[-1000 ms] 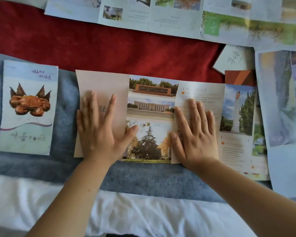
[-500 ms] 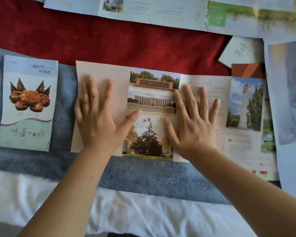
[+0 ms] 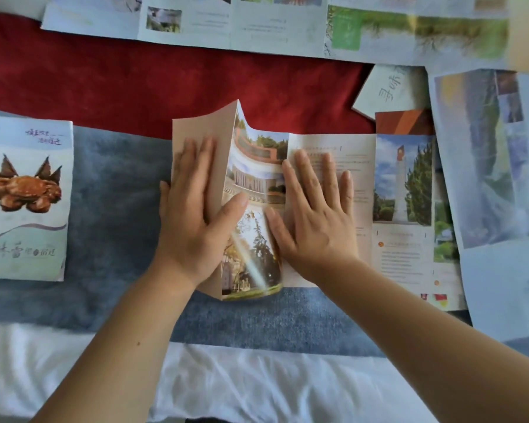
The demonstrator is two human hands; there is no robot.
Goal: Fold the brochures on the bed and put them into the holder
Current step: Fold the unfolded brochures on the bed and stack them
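our left hand (image 3: 193,215) and right hand (image 3: 315,221), fingers straight and clasping nothing, press flat on an unfolded brochure (image 3: 257,169) on the bed (image 3: 113,193); its left fold peaks up.

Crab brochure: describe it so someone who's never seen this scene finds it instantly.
Find the blue blanket lying between the red cloth and the white sheet. At its left end, clear of the left hand and right hand, lies a folded brochure. It alone shows a brown crab on a pale cover; the brochure under the hands shows buildings and trees.
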